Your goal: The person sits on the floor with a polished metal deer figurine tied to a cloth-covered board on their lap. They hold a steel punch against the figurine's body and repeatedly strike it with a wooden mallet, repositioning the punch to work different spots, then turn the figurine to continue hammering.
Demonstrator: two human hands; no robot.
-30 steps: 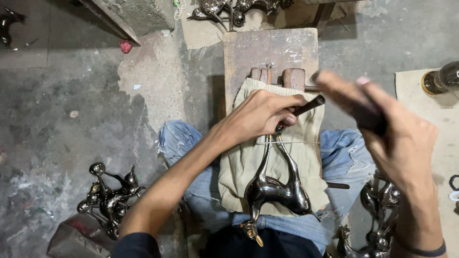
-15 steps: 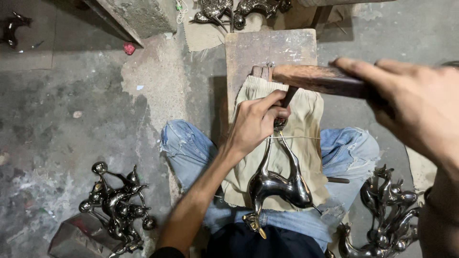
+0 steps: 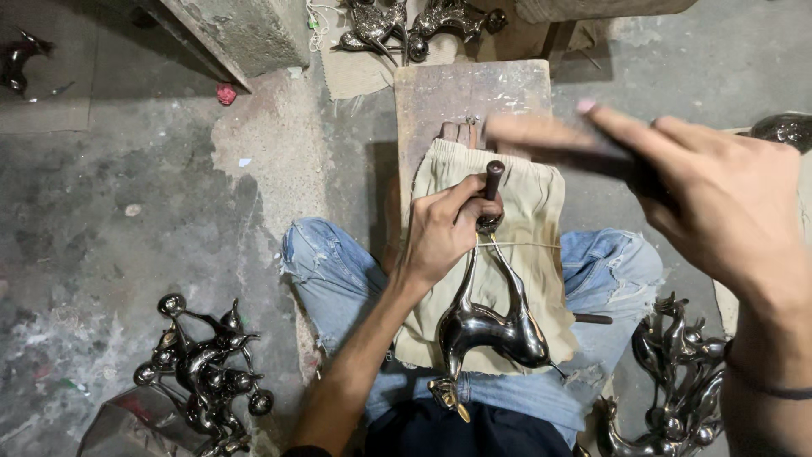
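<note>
Seated with crossed legs in torn blue jeans (image 3: pixel 338 271) on a grey concrete floor (image 3: pixel 127 211), a beige cloth (image 3: pixel 524 211) spread over the lap and over the near end of a worn wooden block (image 3: pixel 474 93). Left hand (image 3: pixel 444 233) closed around a short punch-like tool with a dark handle (image 3: pixel 492 182), held nearly upright, tip pressed down at the top of a polished metal deer figurine (image 3: pixel 486 326). Figurine lying on the cloth, long axis running away from the body: shiny torso near the belly, thin legs stretching forward to meet under the left fist, small gold-coloured head piece at the near end. Right hand (image 3: pixel 710 195) raised high and to the right, blurred, fingers wrapped around a dark bar-like striking tool (image 3: pixel 550 140) lying almost level above the block; exact kind of tool not possible to tell. So, left hand directly on the work, right hand well apart from it, above and to the right, with the handle top between both. Heap of similar shiny figurines (image 3: pixel 203 372) at the lower left on the floor, another heap (image 3: pixel 677 372) beside the right knee, more figurines (image 3: pixel 406 25) beyond the block. Small red scrap (image 3: pixel 226 94) near a concrete slab (image 3: pixel 241 34).
</note>
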